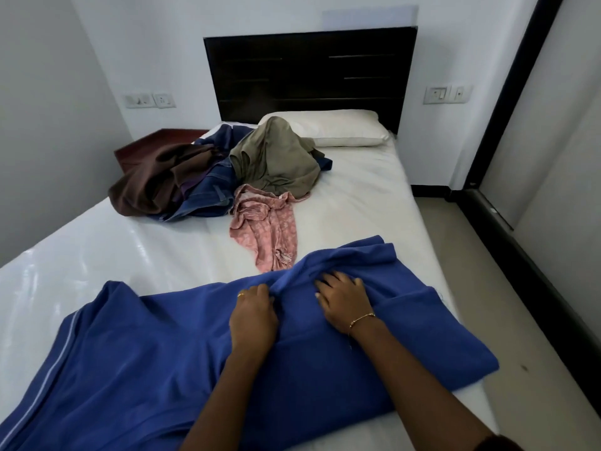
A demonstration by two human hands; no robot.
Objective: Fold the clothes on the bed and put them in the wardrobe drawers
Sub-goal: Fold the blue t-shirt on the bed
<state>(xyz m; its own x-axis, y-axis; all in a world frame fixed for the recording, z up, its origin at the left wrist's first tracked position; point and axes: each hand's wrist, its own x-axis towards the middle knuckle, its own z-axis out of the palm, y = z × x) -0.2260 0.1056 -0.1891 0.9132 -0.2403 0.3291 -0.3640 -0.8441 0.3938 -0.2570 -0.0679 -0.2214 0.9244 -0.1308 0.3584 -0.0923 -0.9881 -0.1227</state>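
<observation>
Blue garment (146,369) spread wide, rumpled, pale side-stripe.

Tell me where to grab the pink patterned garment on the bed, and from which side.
Take the pink patterned garment at its bunched upper end, nearest the olive garment. The cloth there stands in ridges that fingers can pinch, while the lower end lies flat and narrows toward the blue garment. Come from the right, over bare sheet; the clothes pile crowds the left.
</observation>
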